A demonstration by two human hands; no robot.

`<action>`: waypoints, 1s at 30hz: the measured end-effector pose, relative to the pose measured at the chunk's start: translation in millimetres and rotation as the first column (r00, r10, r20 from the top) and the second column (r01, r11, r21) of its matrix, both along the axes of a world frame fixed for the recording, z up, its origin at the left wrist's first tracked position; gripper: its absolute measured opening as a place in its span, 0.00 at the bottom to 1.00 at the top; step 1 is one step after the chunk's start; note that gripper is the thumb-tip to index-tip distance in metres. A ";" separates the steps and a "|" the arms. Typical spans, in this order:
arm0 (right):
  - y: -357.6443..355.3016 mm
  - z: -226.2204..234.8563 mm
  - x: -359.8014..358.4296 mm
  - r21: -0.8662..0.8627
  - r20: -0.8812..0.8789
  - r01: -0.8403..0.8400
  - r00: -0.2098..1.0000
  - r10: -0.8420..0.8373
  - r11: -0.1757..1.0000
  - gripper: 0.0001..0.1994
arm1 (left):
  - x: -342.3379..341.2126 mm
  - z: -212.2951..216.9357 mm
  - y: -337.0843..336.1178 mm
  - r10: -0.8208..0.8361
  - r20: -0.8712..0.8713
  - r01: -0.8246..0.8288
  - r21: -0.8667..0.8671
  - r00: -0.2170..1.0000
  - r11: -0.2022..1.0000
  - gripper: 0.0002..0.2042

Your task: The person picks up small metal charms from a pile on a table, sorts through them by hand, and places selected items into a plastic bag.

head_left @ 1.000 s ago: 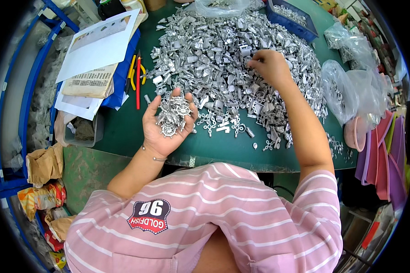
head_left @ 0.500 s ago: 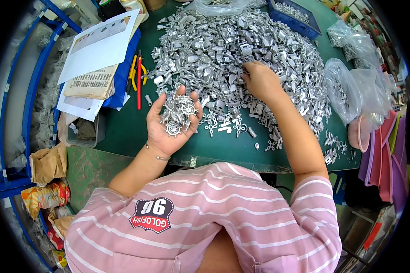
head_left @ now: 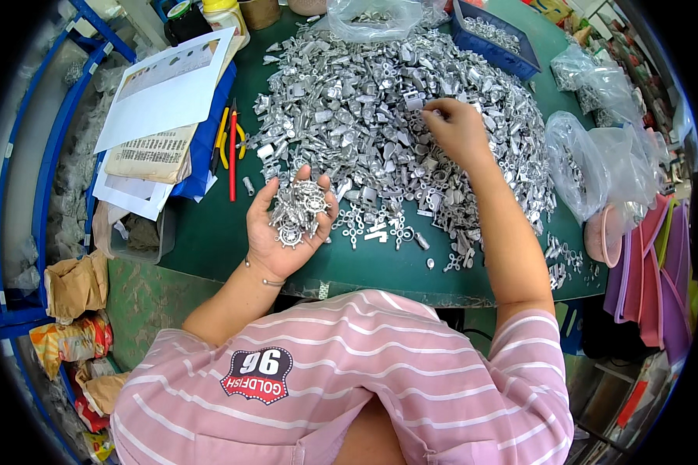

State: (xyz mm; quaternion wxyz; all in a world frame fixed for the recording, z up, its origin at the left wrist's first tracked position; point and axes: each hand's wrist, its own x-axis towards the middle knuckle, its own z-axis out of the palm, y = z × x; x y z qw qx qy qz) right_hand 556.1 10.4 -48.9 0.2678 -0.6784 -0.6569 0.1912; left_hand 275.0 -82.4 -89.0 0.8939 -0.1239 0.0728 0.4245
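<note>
A heap of small silver metal castings [head_left: 349,108] covers much of the green table. Palm up at the near left edge of the heap, my left hand [head_left: 279,244] cups a bunch of ship's-wheel-shaped metal pieces [head_left: 296,211], fingers curled up around them. Over the right half of the heap is my right hand [head_left: 459,133], thumb and forefinger brought together in a pinch. Whatever lies between those fingertips is too small or hidden to make out.
Red-handled tool [head_left: 233,155] and yellow-handled pliers [head_left: 241,141] lie left of the heap, beside stacked papers [head_left: 159,93]. A blue tray [head_left: 533,62] of parts sits at the back right. Plastic bags [head_left: 578,159] and a pink basket [head_left: 603,236] are at right.
My right hand has shifted a little right and away over the heap, its fingers drawn into a pinch. My left hand still cups the wheel pieces. The whole view has tilted slightly.
</note>
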 end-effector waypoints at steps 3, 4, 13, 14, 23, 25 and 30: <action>2.6 -17.4 -19.3 0.155 0.470 -0.022 0.881 -0.054 0.988 0.11 | -0.2 1.1 -1.2 -0.008 0.058 0.007 0.006 0.998 1.000 0.18; 3.0 -19.1 -17.5 0.187 0.458 -0.041 0.887 -0.051 0.982 0.10 | -0.9 2.5 -2.8 -0.008 0.018 0.007 0.022 1.000 1.000 0.18; -2.7 -21.6 -11.6 0.208 0.392 -0.120 0.920 0.030 0.971 0.09 | -8.4 3.3 0.8 0.016 -0.006 -0.015 0.019 1.000 1.000 0.18; -5.2 -23.4 -12.5 0.273 0.407 -0.161 0.913 0.038 0.948 0.07 | -7.0 4.6 0.9 0.012 -0.005 -0.012 0.025 1.000 1.000 0.18; -65.6 -17.6 14.5 -0.024 -1.000 -0.235 0.008 -0.023 0.972 0.11 | -15.6 2.2 -5.9 0.027 -0.006 -0.027 -0.010 1.000 1.000 0.19; -81.6 -24.0 7.9 -0.137 -0.987 -0.307 0.124 -0.103 0.942 0.10 | -16.8 1.3 -5.7 0.028 -0.007 -0.028 -0.017 1.000 0.999 0.19; -121.0 -22.6 -32.1 -0.271 0.101 -0.180 0.972 0.214 0.945 0.16 | -10.4 2.9 -7.4 0.003 0.001 -0.003 0.016 1.000 1.000 0.19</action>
